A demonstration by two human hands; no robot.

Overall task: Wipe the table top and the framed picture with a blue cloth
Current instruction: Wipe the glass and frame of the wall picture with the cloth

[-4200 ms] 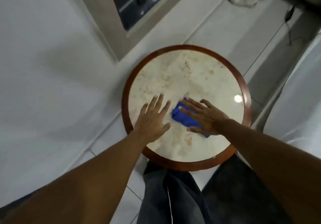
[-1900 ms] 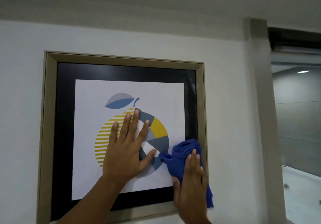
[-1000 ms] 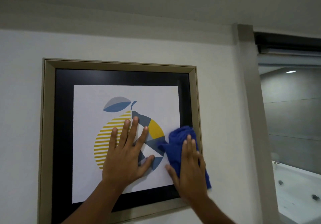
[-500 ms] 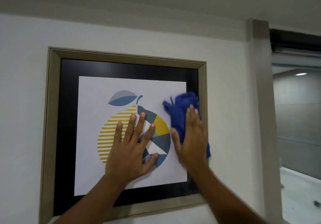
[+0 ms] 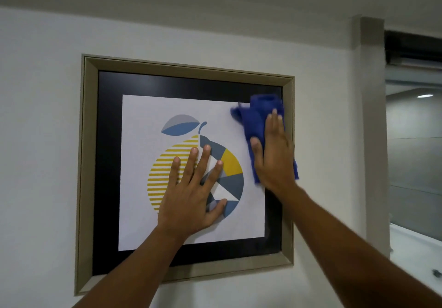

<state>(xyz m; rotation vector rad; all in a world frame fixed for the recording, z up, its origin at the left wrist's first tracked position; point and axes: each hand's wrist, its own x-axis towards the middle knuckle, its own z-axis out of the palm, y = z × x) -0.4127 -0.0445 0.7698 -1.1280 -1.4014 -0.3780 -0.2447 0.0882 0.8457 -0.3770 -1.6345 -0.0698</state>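
The framed picture (image 5: 91, 164) hangs on the white wall: a beige frame, a black border, and a white print of a yellow and blue fruit. My left hand (image 5: 191, 200) lies flat on the middle of the print, fingers spread, holding nothing. My right hand (image 5: 275, 157) presses the blue cloth (image 5: 257, 118) flat against the glass near the picture's upper right corner, beside the right frame edge. The cloth sticks out above and to the left of my fingers. The table top is out of view.
A white wall (image 5: 40, 140) surrounds the picture. To the right stands a wall corner post (image 5: 373, 116), and beyond it an opening into a grey room (image 5: 413, 152) with a ceiling light.
Earlier both hands were on the round table, the right one on the cloth. Now, at the picture, my right hand has slid the cloth from the lower right up to the upper right. My left hand stays put.
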